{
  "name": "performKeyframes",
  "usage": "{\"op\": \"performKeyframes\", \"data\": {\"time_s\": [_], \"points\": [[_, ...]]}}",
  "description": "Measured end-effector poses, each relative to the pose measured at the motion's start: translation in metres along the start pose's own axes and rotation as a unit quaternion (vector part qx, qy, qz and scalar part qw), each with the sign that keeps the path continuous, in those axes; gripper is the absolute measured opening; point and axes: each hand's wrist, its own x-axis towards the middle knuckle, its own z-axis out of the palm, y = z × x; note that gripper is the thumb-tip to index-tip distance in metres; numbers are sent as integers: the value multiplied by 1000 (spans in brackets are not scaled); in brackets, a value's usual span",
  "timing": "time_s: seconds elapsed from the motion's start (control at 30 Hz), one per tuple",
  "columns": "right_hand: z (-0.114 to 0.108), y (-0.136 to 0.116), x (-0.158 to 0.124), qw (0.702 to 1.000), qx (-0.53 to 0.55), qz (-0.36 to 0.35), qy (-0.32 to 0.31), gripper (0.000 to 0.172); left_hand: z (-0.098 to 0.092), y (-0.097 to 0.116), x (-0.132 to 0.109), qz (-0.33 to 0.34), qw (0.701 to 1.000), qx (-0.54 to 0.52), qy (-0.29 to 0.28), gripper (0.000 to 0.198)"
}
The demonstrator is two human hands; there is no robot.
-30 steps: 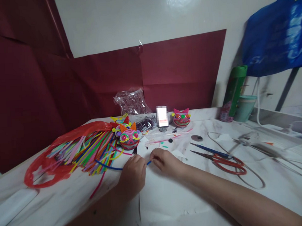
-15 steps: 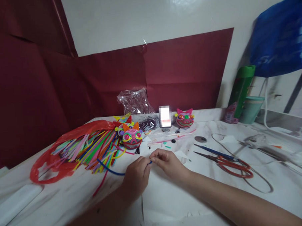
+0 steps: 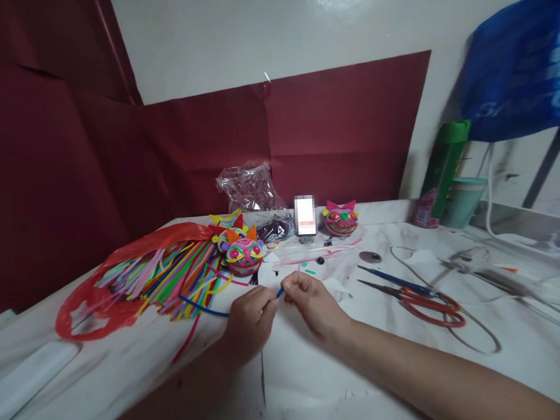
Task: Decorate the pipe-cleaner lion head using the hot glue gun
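A blue pipe cleaner (image 3: 205,310) runs through my closed left hand (image 3: 252,316), its long tail curving out to the left over the table. Its short end shows in the small gap between my hands. Thumb and fingers of my right hand (image 3: 312,301) pinch that end. Just beyond my left hand sits a colourful animal-head ornament (image 3: 243,255) with orange ears, and others stand partly hidden behind it. To the left, a bundle of multicoloured pipe cleaners (image 3: 171,270) spills from a red plastic bag (image 3: 88,327).
Orange-handled scissors (image 3: 433,308) lie to the right beside a blue pointed tool and a cord. A glue gun (image 3: 477,263) rests farther right. Behind are a pink-eared ornament (image 3: 341,218), a clear plastic bag (image 3: 251,186), a green spray can (image 3: 443,172) and a pale cup (image 3: 465,202).
My hands have drawn slightly apart, with my right hand moving a little right. More of the blue pipe cleaner shows between them.
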Motion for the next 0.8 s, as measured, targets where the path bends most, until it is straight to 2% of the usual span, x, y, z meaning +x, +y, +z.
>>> {"op": "performKeyframes", "data": {"time_s": [0.13, 0.23, 0.3, 0.37, 0.43, 0.5, 0.53, 0.6, 0.7, 0.8], "points": [[-8, -8, 8, 1000, 18, -5, 20, 41, 1, -2, -1, -50, 999, 2, 2, 24], [-15, -10, 10, 995, -89, -30, -35, 31, 4, -5, -3, -18, 999, 39, -2, 23], [-19, -8, 9, 966, -225, -94, -84, 16, 5, -8, -4, 11, 997, 82, 1, 22], [-22, -5, 8, 913, -343, -183, -123, 12, 7, -11, -5, 35, 992, 119, 0, 23], [-25, -3, 8, 866, -406, -250, -149, 16, 8, -13, -6, 49, 990, 129, -4, 22], [-25, -1, 8, 854, -418, -267, -159, 16, 9, -12, -5, 53, 993, 106, -7, 21], [-24, -1, 7, 865, -405, -254, -150, 16, 9, -10, -5, 50, 995, 87, -7, 21], [-18, -2, 3, 914, -341, -190, -108, 18, 7, -5, -2, 31, 999, 44, -3, 23], [-5, -3, -2, 984, -163, -64, -40, 33, 1, 7, 1, -33, 999, -16, 19, 24], [6, -4, -6, 999, 15, 25, -35, 47, -1, 14, 2, -99, 991, -81, 35, 24]]}}
